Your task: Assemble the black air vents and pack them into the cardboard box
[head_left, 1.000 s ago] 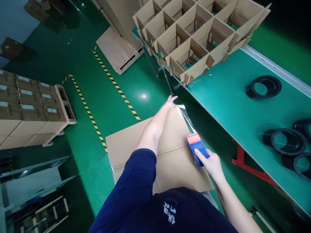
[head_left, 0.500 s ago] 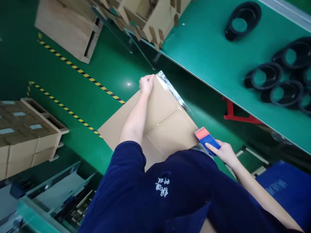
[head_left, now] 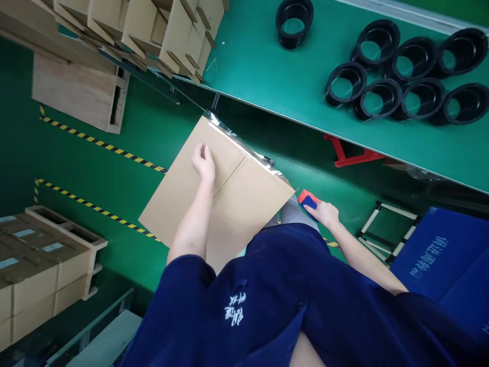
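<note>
Beyond the left hand, to its left, we recorded stacked cartons (head_left: 36, 250) on a pallet. The left hand (head_left: 204, 162) had its fingers curled inward; whether it pinched or pressed anything, we could not tell. With so little visible hold, we judged that the cardboard carton (head_left: 254, 196) could slip or turn if pushed at its far side. The clear tape (head_left: 225, 129) projected past the carton's edge and, being loose there, could crease or stick to itself. The right hand (head_left: 326, 213) gripped the tape dispenser (head_left: 308, 202), thumb against its blue body; held close to the carton's corner, it could snag the board if swung inward.

As to position, we found the carton beneath the left hand, extending to its right, with the seam (head_left: 230, 177) just beside that hand. From the right hand, the carton lay leftward, near but apart. Black ring fittings (head_left: 292, 42) stood beyond both hands on the green bench (head_left: 252, 66).
</note>
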The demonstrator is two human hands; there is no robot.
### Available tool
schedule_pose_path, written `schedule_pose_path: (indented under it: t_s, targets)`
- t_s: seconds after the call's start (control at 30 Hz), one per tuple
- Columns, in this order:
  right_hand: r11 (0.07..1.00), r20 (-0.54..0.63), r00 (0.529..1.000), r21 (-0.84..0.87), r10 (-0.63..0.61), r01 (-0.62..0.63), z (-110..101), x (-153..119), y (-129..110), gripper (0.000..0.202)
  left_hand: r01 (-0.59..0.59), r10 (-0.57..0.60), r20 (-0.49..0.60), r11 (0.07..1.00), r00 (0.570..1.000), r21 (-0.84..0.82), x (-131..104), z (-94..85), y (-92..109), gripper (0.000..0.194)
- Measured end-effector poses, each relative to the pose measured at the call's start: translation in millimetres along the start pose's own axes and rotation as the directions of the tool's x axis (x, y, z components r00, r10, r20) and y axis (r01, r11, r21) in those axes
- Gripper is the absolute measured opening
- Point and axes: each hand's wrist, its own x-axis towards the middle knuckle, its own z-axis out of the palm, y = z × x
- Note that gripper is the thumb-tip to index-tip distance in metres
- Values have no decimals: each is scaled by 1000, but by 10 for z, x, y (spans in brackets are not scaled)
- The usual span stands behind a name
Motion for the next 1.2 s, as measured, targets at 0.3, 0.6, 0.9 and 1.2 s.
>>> schedule_pose_path:
  t_s: [0.3,0.6,0.9,1.2]
  targets:
    - [719,-167,841,450,-515,529,-367,-540,-167,64,406,-162,425,703,891,-583,-1835,-223,85,30]
    - [581,-127,783,601,-609,549,933,-1282,-1870,66,711,-54,730,287,681,-642,-2083,-1186,-830,52]
    - [599,-2,890,739,-457,309,1749,-1944,-3197,65,541,-344,431,663,834,-517,-1489,-1971,-1931,19]
    - [723,183,886,658,-426,211,2548,-2405,-2468,60,320,-356,-44,883,934,-344,560,-2723,-3126,24]
